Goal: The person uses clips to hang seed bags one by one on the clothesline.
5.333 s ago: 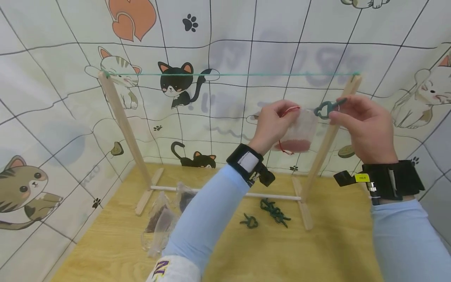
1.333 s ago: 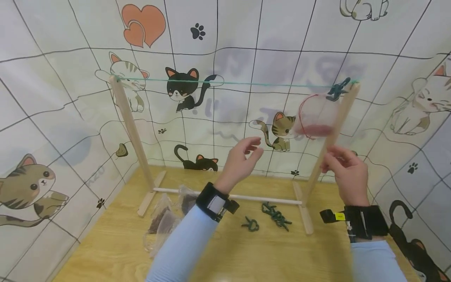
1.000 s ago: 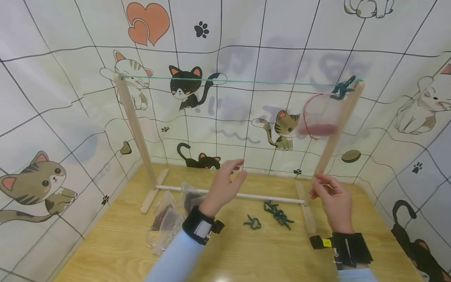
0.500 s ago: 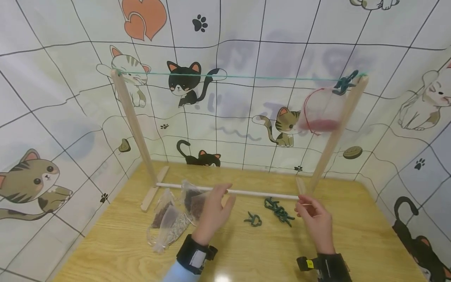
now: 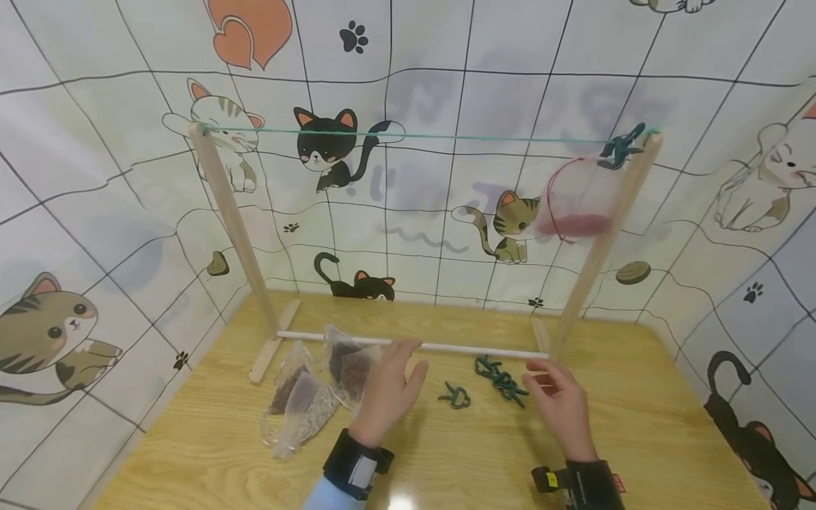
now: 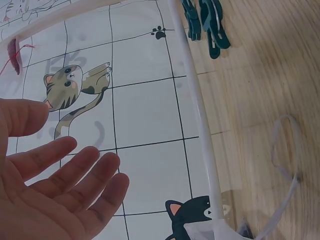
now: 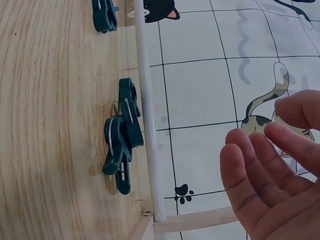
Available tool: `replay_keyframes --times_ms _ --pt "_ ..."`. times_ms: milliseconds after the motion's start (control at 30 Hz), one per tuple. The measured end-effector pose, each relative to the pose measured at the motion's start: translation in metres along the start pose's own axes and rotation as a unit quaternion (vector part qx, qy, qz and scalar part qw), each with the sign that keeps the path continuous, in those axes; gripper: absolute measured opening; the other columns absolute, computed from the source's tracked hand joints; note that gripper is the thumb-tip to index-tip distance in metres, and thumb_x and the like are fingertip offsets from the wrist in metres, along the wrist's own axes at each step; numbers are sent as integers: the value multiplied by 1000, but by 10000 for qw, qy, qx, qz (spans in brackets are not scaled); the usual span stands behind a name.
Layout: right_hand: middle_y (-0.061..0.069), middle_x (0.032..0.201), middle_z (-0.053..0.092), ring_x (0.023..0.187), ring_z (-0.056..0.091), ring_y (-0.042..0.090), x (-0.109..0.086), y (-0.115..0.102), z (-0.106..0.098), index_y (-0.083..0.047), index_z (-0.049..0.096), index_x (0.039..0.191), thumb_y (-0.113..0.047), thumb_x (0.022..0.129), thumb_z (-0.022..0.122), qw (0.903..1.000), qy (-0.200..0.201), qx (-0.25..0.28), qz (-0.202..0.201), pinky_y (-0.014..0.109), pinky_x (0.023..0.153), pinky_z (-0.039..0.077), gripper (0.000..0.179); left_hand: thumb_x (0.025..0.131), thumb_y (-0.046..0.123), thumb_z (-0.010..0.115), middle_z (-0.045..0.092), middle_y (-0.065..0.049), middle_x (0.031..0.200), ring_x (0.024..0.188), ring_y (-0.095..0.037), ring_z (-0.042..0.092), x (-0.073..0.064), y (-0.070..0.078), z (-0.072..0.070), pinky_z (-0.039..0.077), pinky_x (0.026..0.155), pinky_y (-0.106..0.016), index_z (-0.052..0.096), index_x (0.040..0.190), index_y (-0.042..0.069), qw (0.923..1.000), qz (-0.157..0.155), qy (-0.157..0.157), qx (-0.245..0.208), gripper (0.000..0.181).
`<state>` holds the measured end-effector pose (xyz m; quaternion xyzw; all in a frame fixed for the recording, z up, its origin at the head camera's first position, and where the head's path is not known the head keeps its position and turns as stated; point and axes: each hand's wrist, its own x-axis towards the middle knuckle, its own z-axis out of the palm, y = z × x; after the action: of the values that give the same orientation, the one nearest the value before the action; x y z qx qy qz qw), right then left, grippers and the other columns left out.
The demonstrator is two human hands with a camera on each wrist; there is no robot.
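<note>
My left hand (image 5: pixel 387 391) is held over the table beside several sheer drawstring pouches (image 5: pixel 312 411), partly covering one. Its fingers are spread and hold nothing in the left wrist view. My right hand (image 5: pixel 562 402) hovers just right of a small heap of green clips (image 5: pixel 500 381), fingers loosely bent, nothing between them in the right wrist view. A single green clip (image 5: pixel 456 396) lies between the hands. At the upper right, a sheer pouch (image 5: pixel 579 212) with red contents and a red cord hangs from the green line (image 5: pixel 440 136), pinched there by a green clip (image 5: pixel 618 147).
Two wooden posts (image 5: pixel 232 219) carry the line, each on a wooden foot. A white rod (image 5: pixel 472 349) joins them low down, behind the clips. A cat-print sheet (image 5: pixel 421 198) stands behind and around the wooden table (image 5: pixel 472 460).
The red-filled pouch and a clip, earlier in my hands, now hang on the line near the right post. Both hands have let go and come down toward the table.
</note>
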<state>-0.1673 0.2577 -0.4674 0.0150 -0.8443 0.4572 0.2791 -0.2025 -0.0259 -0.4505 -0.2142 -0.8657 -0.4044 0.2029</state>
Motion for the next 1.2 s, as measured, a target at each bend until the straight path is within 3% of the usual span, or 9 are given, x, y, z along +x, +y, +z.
replay_keyframes --times_ms 233,500,800,1000,1100,1200 --pt "17 112 70 84 65 0 0 -1 2 1 73 112 4 89 75 9992 -315 -9 -244 12 70 52 24 101 17 65 62 -21 134 119 -37 64 -2 -1 14 55 98 -49 62 134 2 9987 59 -433 248 36" --pt "19 109 72 78 71 18 1 -6 7 3 73 110 2 88 75 9959 -840 -292 -134 25 69 58 22 96 15 72 67 -18 124 113 -32 66 -3 5 30 55 97 -46 68 122 0 9896 743 -722 999 30" --pt "17 110 71 82 70 23 0 -7 10 2 73 109 -1 90 76 9869 -1488 -600 191 31 71 57 20 93 13 73 70 -14 117 102 -28 67 -9 12 40 56 91 -44 74 111 3 9790 723 -1426 1262 20" --pt "13 103 72 81 65 17 -1 -8 16 1 74 104 -2 89 76 9821 -1763 -618 248 29 72 53 15 90 14 72 71 -11 110 96 -25 67 -12 14 44 56 87 -40 74 106 6 9613 806 -1843 1882 18" --pt "12 101 72 84 65 18 -2 -10 19 2 74 104 -5 90 74 9775 -1998 -534 406 29 74 54 15 90 15 71 71 -8 104 90 -23 65 -13 15 45 55 81 -36 73 99 9 9511 927 -1982 2181 11" --pt "12 105 73 88 66 18 -3 -12 24 2 74 107 -10 92 73 9715 -2230 -374 714 30 76 54 19 90 16 69 68 -6 99 85 -20 62 -15 15 45 53 76 -34 71 95 11 9463 925 -2114 2266 7"
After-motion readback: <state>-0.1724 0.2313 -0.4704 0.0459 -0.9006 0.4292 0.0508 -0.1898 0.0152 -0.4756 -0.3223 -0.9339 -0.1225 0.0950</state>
